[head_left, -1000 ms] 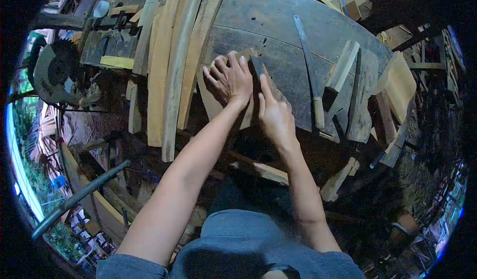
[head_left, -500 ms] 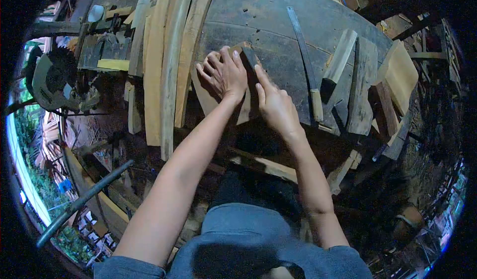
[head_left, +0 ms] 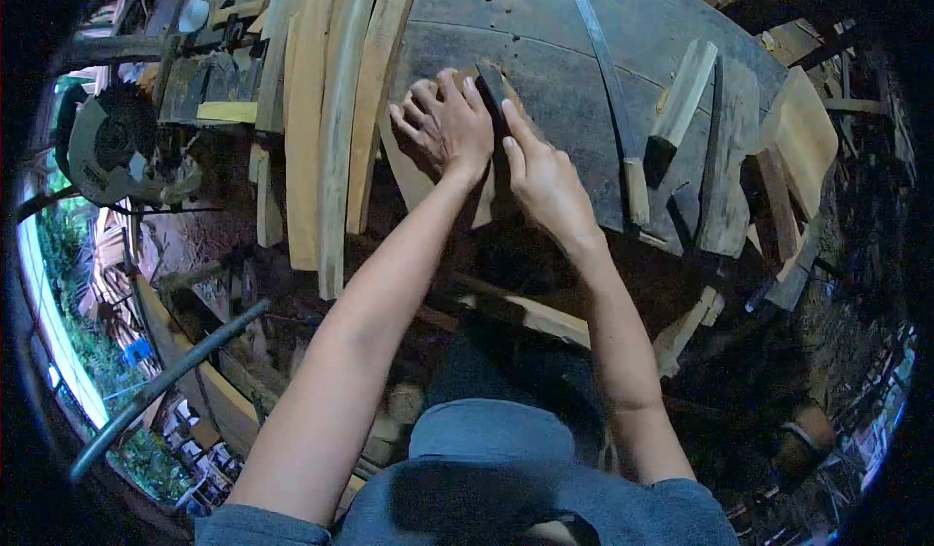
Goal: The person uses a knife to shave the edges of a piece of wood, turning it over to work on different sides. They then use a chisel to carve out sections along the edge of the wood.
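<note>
My left hand (head_left: 452, 127) presses a pale tapered wooden board (head_left: 411, 178) down on the worktable, its fingers bent over the wood. Close beside it, my right hand (head_left: 547, 181) is closed with the index finger stretched along a dark flat strip (head_left: 494, 89) that looks like a file. The strip lies over the board's right side, pointing away from me. Its near end is hidden under the hand. Below the hands, the board's pale near end (head_left: 484, 205) sticks out toward me.
Long wooden strips (head_left: 336, 127) lie left of my hands. To the right are a chisel-like tool with a pale handle (head_left: 635, 191), a squared block (head_left: 683, 93), a weathered plank (head_left: 728, 166) and a curved pale piece (head_left: 803, 137). A circular saw (head_left: 102, 147) stands far left on the dark worktable (head_left: 555, 20).
The view has shifted slightly, so the table's things sit a little higher and mostly farther right. The dark strip under my right hand reaches a bit farther forward. Both hands keep nearly the same pose.
</note>
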A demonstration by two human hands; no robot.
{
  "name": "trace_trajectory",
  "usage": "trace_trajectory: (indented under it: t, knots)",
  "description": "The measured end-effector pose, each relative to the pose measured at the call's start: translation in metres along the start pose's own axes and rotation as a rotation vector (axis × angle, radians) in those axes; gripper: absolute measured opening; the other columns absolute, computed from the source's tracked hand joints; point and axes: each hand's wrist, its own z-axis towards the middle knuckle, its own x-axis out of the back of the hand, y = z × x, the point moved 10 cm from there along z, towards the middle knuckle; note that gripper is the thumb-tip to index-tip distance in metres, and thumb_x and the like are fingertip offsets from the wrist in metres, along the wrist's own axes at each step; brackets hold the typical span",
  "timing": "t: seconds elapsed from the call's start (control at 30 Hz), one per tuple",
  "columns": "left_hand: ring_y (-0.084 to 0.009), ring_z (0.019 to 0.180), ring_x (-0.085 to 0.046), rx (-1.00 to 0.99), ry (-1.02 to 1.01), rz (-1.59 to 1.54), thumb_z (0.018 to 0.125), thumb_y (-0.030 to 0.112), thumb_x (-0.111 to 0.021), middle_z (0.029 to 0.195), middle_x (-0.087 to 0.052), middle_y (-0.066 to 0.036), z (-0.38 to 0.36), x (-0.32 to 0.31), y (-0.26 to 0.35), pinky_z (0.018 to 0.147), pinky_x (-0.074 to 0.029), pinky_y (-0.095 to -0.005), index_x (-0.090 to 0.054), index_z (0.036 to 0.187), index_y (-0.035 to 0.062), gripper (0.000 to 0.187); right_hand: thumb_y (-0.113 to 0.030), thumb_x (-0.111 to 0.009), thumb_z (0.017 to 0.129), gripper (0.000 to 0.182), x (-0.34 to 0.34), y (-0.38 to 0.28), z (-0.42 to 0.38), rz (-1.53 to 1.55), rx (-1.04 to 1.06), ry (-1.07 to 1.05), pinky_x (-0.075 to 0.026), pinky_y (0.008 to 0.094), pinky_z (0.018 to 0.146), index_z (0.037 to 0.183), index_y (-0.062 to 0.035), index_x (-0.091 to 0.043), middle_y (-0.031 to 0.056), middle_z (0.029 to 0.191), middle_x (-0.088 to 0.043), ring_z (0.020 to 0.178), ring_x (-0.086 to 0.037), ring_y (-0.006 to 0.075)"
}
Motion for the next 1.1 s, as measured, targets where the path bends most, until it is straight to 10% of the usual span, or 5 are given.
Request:
trace_trajectory:
  t: [1.1]
  knots:
    - [-0.0363,0.117,-0.044,-0.006,0.028,0.076,0.099,0.037,-0.044,0.114,-0.051,-0.017,0.001,-0.002,-0.002,0.110,-0.022,-0.0566,-0.055,0.112,0.0156,0.028,-0.031,-0.043,0.099,0.047,0.008,-0.001,0.009,0.122,-0.072,-0.214,-0.045,0.0551,0.094,0.146,-0.0196,-0.042,0.0278,0.120,-0.060,0.109,-0.056,0.0492]
